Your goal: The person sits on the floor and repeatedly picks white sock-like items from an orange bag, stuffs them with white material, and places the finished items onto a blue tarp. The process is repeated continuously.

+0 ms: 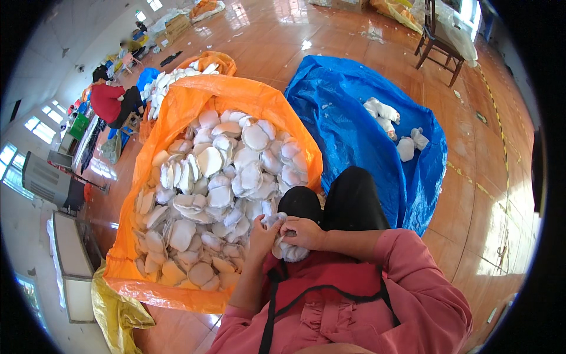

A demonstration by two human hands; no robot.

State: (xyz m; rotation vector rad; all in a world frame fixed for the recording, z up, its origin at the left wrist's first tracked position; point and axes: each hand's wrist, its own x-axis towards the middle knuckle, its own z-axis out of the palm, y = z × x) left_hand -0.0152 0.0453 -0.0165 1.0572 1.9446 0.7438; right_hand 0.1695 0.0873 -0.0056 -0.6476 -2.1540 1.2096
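Over my lap, my left hand [263, 238] and my right hand [302, 233] meet with bent fingers around a small bundle of white rounded pads [293, 252]. Part of the bundle hangs below my right hand, and some white shows above the fingertips. My fingers hide how the pads are joined. Left of my knees spreads a large orange sack [194, 93], its mouth wide and rolled back. Many loose white and cream pads [203, 197] fill it, some stacked in small groups.
On my right lies a blue sheet or sack [348, 88] holding several white bundles [386, 115]. A wooden chair [439, 44] stands far right. A person in red [107, 103] sits far left by another white heap [171, 85]. A yellow sack [115, 301] lies near left.
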